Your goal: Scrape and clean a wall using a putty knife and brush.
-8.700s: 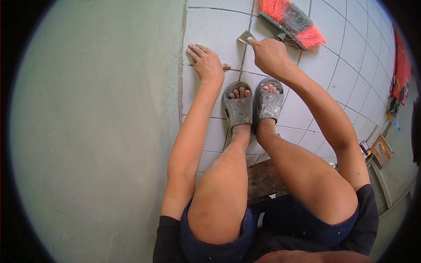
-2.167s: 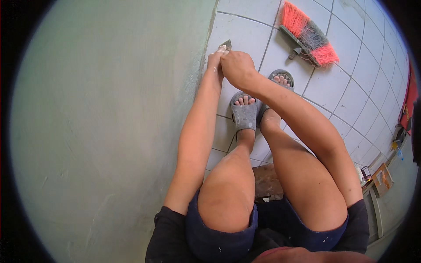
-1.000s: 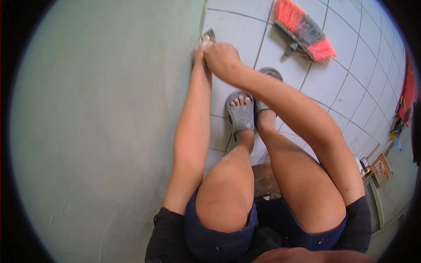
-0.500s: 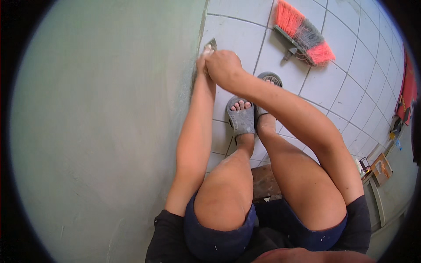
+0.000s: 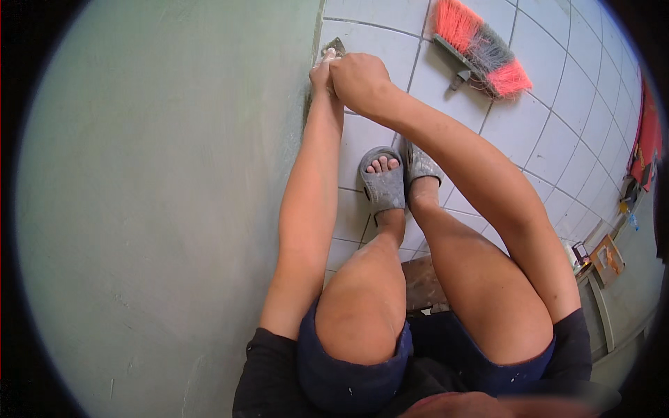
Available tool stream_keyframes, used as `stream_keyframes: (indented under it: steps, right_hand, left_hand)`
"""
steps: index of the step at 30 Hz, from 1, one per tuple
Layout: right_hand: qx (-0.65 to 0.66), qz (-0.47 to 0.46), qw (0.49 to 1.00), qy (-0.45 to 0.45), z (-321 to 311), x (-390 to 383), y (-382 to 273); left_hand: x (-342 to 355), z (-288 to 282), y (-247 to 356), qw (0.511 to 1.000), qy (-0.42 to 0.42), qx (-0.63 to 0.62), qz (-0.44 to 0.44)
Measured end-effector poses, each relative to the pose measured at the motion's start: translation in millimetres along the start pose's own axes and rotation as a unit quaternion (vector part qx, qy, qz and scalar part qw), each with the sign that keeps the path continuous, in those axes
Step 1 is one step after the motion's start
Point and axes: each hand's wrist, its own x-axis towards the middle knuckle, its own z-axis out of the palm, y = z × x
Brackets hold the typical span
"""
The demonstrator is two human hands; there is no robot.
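Observation:
My right hand (image 5: 359, 80) is closed around a small metal scraper (image 5: 335, 47), whose blade tip sits at the seam where the grey-green wall (image 5: 174, 209) meets the white tiled floor (image 5: 376, 42). Pressed against its left side is my left hand (image 5: 322, 68), its fingers at the same seam beside the blade. My right hand covers most of it, so its grip stays hidden. Both arms reach forward over my knees.
I sit on a low wooden stool (image 5: 421, 282) with my feet in grey slippers (image 5: 382, 187) on the tiles. A broom head with orange and grey bristles (image 5: 477, 49) lies on the floor to the right. Small clutter (image 5: 603, 258) and a red cloth (image 5: 647, 139) line the far right edge.
My left hand left the flat tile and joined the right at the scraper. Both hands have shifted farther along the wall-floor seam; in the last half second they barely moved.

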Motion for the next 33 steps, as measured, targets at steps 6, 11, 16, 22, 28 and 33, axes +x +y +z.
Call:
stream_keyframes:
  steps: [6, 11, 16, 22, 28, 33]
  right_hand:
    - [0.027, -0.006, 0.999, -0.036, -1.8, 0.7, 1.8]
    - [0.014, -0.003, 0.999, -0.036, 2.2, 15.6, 9.6]
    - [0.011, 0.007, 1.000, -0.018, -9.2, 25.5, 8.4]
    - [0.009, 0.014, 1.000, -0.018, -24.0, 34.9, 16.0]
    - [0.000, 0.009, 0.999, -0.042, -17.1, 51.7, 27.6]
    - [0.005, 0.006, 1.000, -0.026, -15.1, 27.3, 22.6]
  left_hand:
    - [-24.3, 9.9, 2.0, 0.999, -0.001, 0.016, 0.027]
    - [-10.0, 26.7, 26.8, 0.999, -0.032, -0.002, 0.023]
    - [-14.1, 29.8, 29.9, 0.998, -0.019, 0.013, 0.050]
    - [-7.0, 50.9, 48.3, 0.998, -0.047, -0.003, 0.050]
    - [-14.6, 53.5, 46.7, 0.996, -0.046, 0.010, 0.077]
    - [-16.7, 58.2, 42.2, 0.997, -0.040, -0.002, 0.060]
